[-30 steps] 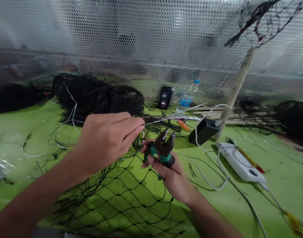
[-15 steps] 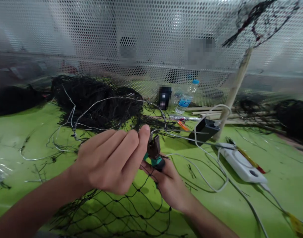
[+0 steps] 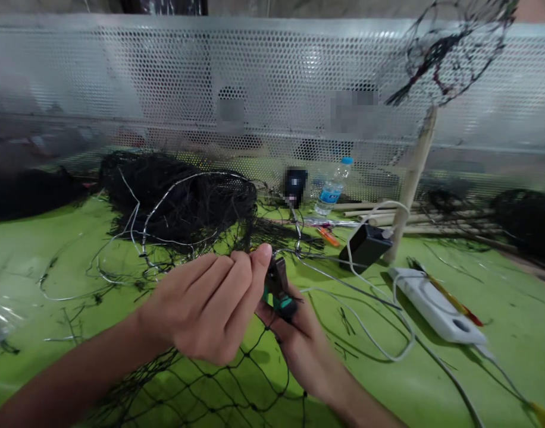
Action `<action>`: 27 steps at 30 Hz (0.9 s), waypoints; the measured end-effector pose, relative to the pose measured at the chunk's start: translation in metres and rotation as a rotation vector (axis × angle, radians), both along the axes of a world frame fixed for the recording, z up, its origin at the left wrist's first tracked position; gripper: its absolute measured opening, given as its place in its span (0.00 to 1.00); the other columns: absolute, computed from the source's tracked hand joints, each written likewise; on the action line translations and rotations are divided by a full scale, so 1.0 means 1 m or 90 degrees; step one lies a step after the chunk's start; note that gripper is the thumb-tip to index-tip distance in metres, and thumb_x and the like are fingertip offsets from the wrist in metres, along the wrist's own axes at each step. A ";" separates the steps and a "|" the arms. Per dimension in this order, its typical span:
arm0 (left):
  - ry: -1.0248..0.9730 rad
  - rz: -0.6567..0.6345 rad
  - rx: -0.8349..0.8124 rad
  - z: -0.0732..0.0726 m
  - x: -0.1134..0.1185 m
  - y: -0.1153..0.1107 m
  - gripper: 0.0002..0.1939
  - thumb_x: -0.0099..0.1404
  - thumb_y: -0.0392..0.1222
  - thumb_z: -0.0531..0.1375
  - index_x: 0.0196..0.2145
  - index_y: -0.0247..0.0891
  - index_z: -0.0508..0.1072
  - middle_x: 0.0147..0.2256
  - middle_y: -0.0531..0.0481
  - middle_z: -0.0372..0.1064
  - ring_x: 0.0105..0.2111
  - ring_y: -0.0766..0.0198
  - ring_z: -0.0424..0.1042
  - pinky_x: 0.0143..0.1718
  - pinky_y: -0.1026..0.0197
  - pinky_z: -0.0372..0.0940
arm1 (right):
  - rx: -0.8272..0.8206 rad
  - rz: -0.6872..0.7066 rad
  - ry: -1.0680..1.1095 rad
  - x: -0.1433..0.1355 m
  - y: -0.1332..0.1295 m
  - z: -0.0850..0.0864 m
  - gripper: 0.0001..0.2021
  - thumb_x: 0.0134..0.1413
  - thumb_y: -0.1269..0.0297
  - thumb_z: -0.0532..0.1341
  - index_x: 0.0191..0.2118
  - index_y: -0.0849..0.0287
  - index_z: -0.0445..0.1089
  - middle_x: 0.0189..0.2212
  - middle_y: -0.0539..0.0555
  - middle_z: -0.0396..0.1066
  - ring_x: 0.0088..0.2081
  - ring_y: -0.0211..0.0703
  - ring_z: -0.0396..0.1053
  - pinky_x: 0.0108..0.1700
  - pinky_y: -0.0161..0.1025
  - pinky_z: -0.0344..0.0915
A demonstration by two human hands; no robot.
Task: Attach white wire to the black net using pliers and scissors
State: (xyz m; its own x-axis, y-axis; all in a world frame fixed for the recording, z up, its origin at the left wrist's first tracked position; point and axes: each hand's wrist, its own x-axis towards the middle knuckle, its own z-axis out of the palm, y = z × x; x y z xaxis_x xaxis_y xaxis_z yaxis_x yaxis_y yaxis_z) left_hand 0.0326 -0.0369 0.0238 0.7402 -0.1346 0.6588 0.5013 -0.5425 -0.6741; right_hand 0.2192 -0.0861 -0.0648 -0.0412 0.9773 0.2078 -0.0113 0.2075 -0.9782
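A perforated screen [image 3: 165, 77] closes off the back of the green table [image 3: 375, 371], with a black bundle [image 3: 187, 196] and a bottle [image 3: 330, 193] set against it, probably to leave me elbow room in front. I have my right hand [image 3: 308, 359] wrapped round the pliers [image 3: 279, 282], jaws pointing up and away — how far they gape I can't tell, since my left hand [image 3: 214, 306] covers part of them. Its fingers are curled tight, thumb pressed at the jaws; it seems to pinch the silver wire [image 3: 169, 189], though the pinch itself is hidden. That wire arches over the bundle beyond my knuckles. Black net [image 3: 210, 409] spreads below, its upper strands reaching my right hand — perhaps kept close for that reason.
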 end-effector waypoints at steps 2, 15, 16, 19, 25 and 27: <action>-0.030 -0.015 -0.046 -0.001 0.001 0.000 0.15 0.67 0.24 0.64 0.47 0.38 0.82 0.32 0.50 0.78 0.24 0.63 0.77 0.18 0.61 0.71 | -0.041 0.001 0.014 0.000 0.001 0.002 0.24 0.63 0.46 0.68 0.60 0.49 0.74 0.54 0.57 0.79 0.53 0.54 0.76 0.59 0.49 0.72; -0.012 0.024 0.060 -0.006 0.007 0.009 0.10 0.65 0.24 0.67 0.33 0.37 0.83 0.29 0.52 0.78 0.24 0.67 0.75 0.20 0.65 0.72 | -0.043 0.005 -0.011 0.005 0.017 -0.004 0.20 0.64 0.54 0.67 0.59 0.53 0.73 0.46 0.55 0.77 0.53 0.54 0.73 0.59 0.49 0.69; -0.012 0.026 0.056 -0.006 0.007 0.008 0.10 0.65 0.24 0.67 0.33 0.37 0.82 0.29 0.52 0.78 0.24 0.68 0.76 0.20 0.65 0.72 | -0.040 0.005 -0.018 0.005 0.018 -0.005 0.21 0.65 0.54 0.67 0.59 0.53 0.73 0.44 0.55 0.77 0.52 0.55 0.72 0.58 0.49 0.69; -0.021 0.018 0.044 -0.005 0.007 0.007 0.09 0.66 0.23 0.66 0.34 0.34 0.82 0.29 0.51 0.78 0.24 0.67 0.76 0.20 0.65 0.73 | -0.021 -0.001 -0.033 0.005 0.019 -0.005 0.23 0.65 0.56 0.66 0.62 0.54 0.71 0.41 0.54 0.75 0.50 0.55 0.72 0.55 0.48 0.69; -0.042 0.000 0.017 -0.006 0.009 0.004 0.07 0.66 0.23 0.67 0.37 0.30 0.81 0.29 0.50 0.78 0.25 0.66 0.77 0.22 0.63 0.75 | -0.005 -0.009 -0.042 0.004 0.020 -0.011 0.12 0.65 0.60 0.65 0.52 0.54 0.74 0.37 0.52 0.72 0.40 0.48 0.69 0.51 0.44 0.69; -0.054 -0.005 0.012 -0.009 0.010 0.005 0.06 0.67 0.23 0.66 0.38 0.30 0.81 0.29 0.51 0.78 0.25 0.66 0.78 0.22 0.64 0.76 | 0.006 -0.018 -0.050 0.004 0.021 -0.014 0.09 0.64 0.62 0.64 0.48 0.55 0.74 0.38 0.52 0.73 0.40 0.47 0.68 0.50 0.43 0.69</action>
State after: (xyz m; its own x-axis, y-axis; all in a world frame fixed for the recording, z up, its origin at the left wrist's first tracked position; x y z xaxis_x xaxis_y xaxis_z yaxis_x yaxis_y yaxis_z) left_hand 0.0422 -0.0320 0.0152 0.6810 -0.1524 0.7162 0.5527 -0.5346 -0.6393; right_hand 0.2229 -0.0656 -0.0788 -0.0303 0.9764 0.2137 0.0708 0.2154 -0.9740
